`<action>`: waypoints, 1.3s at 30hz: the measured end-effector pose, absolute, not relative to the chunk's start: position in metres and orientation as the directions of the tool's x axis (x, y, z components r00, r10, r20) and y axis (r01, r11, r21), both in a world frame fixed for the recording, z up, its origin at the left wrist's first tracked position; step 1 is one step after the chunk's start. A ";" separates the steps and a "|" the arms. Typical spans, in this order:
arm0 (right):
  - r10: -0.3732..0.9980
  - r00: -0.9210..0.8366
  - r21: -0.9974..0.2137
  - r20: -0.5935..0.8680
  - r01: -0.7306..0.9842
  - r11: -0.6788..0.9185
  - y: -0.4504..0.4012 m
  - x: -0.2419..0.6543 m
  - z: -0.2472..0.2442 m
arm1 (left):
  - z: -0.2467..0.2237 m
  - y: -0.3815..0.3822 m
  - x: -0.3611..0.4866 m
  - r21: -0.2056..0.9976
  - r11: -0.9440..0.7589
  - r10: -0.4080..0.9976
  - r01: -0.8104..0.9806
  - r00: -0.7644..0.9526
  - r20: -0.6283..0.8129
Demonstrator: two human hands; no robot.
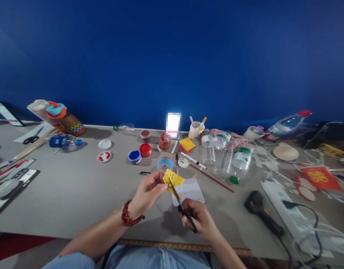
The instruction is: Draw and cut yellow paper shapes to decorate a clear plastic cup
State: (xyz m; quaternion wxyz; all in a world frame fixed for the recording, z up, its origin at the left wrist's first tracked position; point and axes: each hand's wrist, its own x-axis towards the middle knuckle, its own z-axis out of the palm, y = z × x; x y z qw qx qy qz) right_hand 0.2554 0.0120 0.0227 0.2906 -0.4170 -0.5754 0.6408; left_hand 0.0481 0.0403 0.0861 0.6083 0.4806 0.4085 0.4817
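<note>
My left hand point(149, 189) pinches the left edge of a piece of yellow paper point(176, 179) with dark marks drawn on it. Black-handled scissors point(186, 215) are in my right hand point(198, 218), their blades reaching up across the yellow paper. How far the blades are apart is hard to make out. Beneath lies a white sheet of paper point(192, 191) with small marks, flat on the grey table. Just beyond my hands stands a blue-rimmed container point(165, 163).
Open paint jars, blue point(134, 156) and red point(145, 150), stand ahead of my left hand. Clear plastic bottles point(225, 158) crowd the right, near a red stick point(212, 177). A glue gun point(263, 213) and a white power strip point(289, 213) lie farther right. A blue wall point(172, 63) rises behind.
</note>
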 end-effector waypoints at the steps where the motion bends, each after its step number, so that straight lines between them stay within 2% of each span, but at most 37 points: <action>1: 0.852 -0.483 -0.979 -0.204 0.102 -0.177 0.012 0.255 0.022 | 0.086 0.040 0.048 0.978 0.074 0.978 -0.196 0.204 -0.033; 13: 0.870 -0.451 -0.979 -0.197 0.140 -0.148 0.010 0.252 0.026 | 0.080 0.039 0.050 0.983 0.045 0.991 -0.179 0.135 -0.021; 16: 0.864 -0.469 -0.983 -0.185 0.099 -0.157 0.008 0.250 0.029 | 0.077 0.040 0.050 0.988 0.021 0.992 -0.153 0.128 -0.001; 22: 0.785 -0.557 -0.947 -0.270 0.004 -0.322 0.001 0.253 0.042 | 0.076 0.045 0.044 0.997 -0.026 0.993 -0.074 0.115 0.034; 28: 0.720 -0.600 -0.909 -0.347 0.028 -0.415 0.002 0.258 0.057 | 0.073 0.047 0.037 0.996 -0.085 0.971 0.004 0.223 0.082; 39: 0.772 -0.549 -0.928 -0.320 0.018 -0.372 0.002 0.254 0.052 | 0.080 0.040 0.047 0.989 0.009 0.966 -0.147 0.256 0.029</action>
